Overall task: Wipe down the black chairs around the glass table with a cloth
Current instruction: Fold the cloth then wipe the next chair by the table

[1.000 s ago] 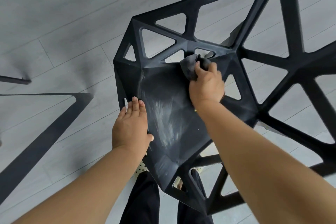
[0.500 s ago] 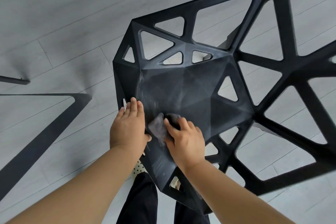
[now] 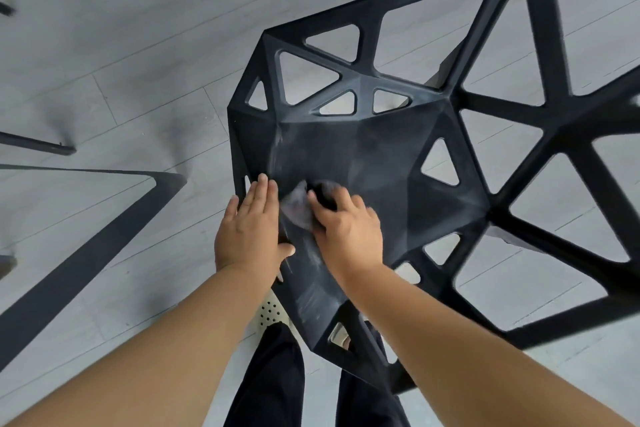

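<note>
1. Black plastic chair (image 3: 363, 156) stands on the grey plank floor (image 3: 121, 45), its seat streaked pale.
2. The right hand (image 3: 346, 229) clenches a dark cloth (image 3: 298, 208) near the seat's left edge.
3. The left hand (image 3: 249, 232), grip released, lies flat over that edge.
4. Bare floor lies left of the chair.

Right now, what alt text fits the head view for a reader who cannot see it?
The right hand presses a dark cloth on a black geometric chair seat while the left hand lies flat at its edge, above a grey plank floor.
</note>
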